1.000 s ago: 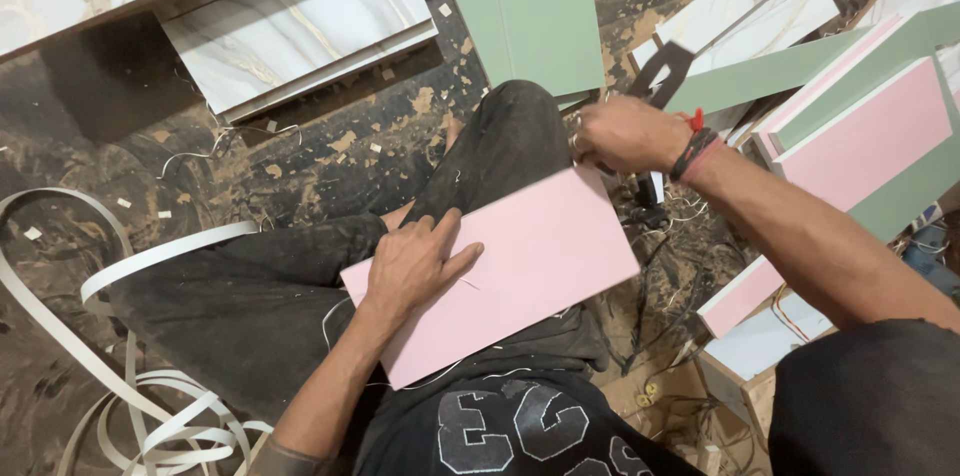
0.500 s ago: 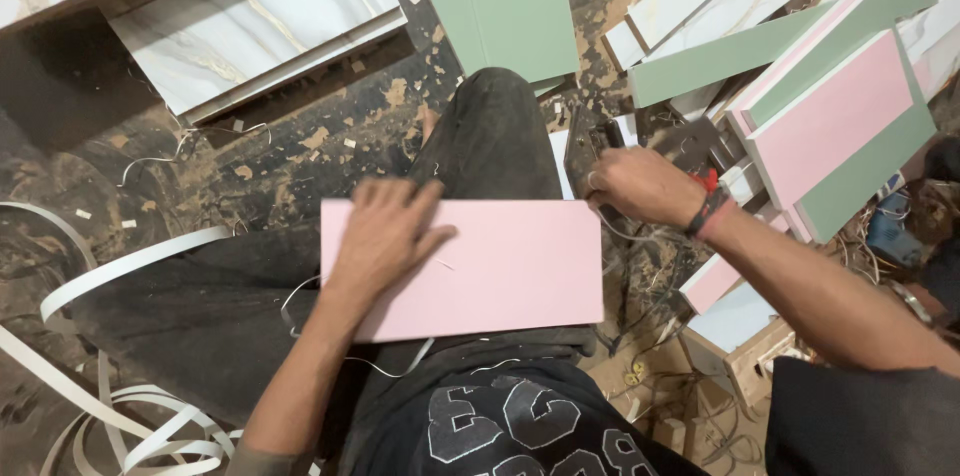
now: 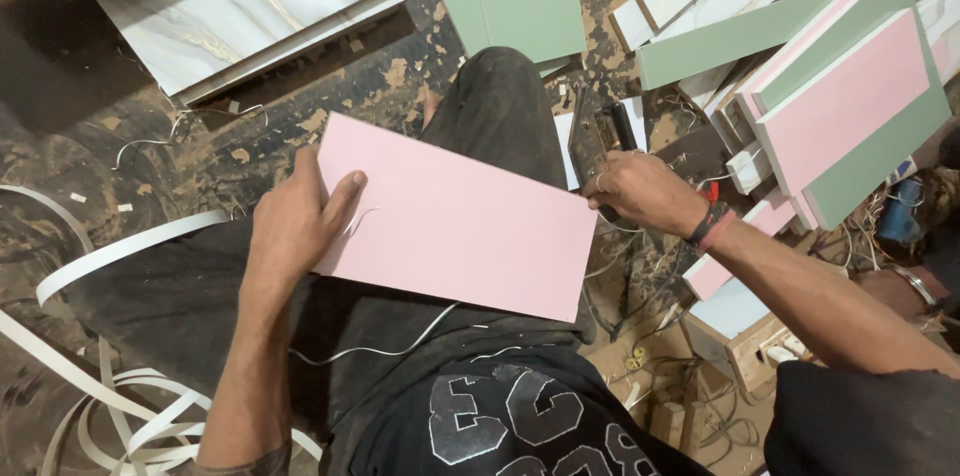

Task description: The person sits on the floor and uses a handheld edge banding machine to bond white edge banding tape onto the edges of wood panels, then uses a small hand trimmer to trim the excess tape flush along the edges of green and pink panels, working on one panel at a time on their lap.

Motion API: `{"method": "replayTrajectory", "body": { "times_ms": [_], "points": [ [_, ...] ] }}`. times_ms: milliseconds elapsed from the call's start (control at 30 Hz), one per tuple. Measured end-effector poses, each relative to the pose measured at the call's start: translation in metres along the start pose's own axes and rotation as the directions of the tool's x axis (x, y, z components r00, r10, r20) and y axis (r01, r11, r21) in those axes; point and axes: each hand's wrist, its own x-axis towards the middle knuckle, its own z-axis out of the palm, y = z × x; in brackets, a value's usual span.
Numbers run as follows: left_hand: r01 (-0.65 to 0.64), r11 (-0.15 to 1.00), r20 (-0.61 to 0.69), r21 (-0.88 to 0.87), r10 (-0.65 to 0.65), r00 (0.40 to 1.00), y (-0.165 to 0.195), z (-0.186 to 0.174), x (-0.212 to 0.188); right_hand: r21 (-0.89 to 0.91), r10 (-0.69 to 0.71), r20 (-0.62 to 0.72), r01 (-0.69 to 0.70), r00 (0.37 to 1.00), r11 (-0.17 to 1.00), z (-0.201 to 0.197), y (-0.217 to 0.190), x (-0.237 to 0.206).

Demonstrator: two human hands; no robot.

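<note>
Head view, steeply down, close

A carpentry workshop: laminate panels (image 3: 845, 106), edge-banding strips (image 3: 120, 251), sawdust-strewn floor (image 3: 390, 71).

No packages, labels, signs or screens can be identified in the head view. The flat items visible are plain coloured panels without printed faces. The cluttered area at lower right is too small and indistinct to classify.
</note>
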Motion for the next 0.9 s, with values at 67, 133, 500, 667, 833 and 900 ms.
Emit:
{"method": "replayTrajectory", "body": {
  "times_ms": [67, 133, 500, 667, 833, 900],
  "points": [
    [-0.001, 1.000, 0.002, 0.000, 0.001, 1.000, 0.001, -0.005, 0.002, 0.023, -0.060, -0.004, 0.060, 0.998, 0.998, 0.002, 0.006, 0.002],
    [-0.019, 1.000, -0.004, 0.008, 0.019, 1.000, 0.001, -0.006, 0.004, 0.168, 0.051, 0.012, -0.053, 0.999, 0.984, 0.004, 0.011, -0.002],
    [-0.013, 0.999, 0.028, -0.041, 0.014, 1.000, -0.006, 0.006, 0.009, 0.342, 0.286, -0.046, -0.254, 0.957, 0.905, 0.020, 0.013, -0.038],
    [-0.042, 0.999, 0.003, 0.022, 0.042, 0.999, 0.000, 0.002, 0.007, 0.108, 0.053, -0.154, -0.037, 0.987, 0.993, 0.019, 0.007, -0.020],
    [-0.098, 0.995, -0.028, 0.015, 0.098, 0.995, 0.004, 0.001, 0.008, 0.100, 0.018, -0.075, -0.010, 0.997, 0.995, 0.005, -0.021, 0.036],
    [-0.157, 0.986, -0.053, 0.047, 0.160, 0.986, 0.004, 0.001, 0.008, 0.056, -0.049, -0.072, 0.053, 0.996, 0.997, 0.000, -0.033, 0.072]
  ]
}}
